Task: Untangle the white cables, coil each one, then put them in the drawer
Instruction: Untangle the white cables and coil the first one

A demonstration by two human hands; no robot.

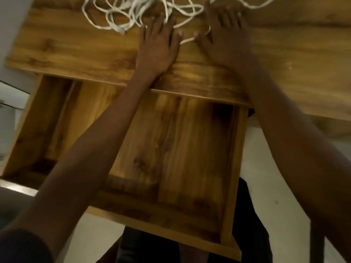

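A tangle of white cables (133,12) lies on the wooden desk top (76,46) at the far edge of the view. My left hand (157,46) lies flat on the desk, fingers straight and spread, fingertips touching the near loops. My right hand (224,37) also lies flat with fingers straight, over a strand of cable that runs under its fingers and thumb. Below the desk edge the wooden drawer (233,160) stands pulled out, with nothing inside it.
The desk's left edge (20,40) borders a pale wall. A light floor (266,177) shows to the right of the drawer. My dark-clothed legs (245,215) are under the drawer front. The whole frame is motion-blurred.
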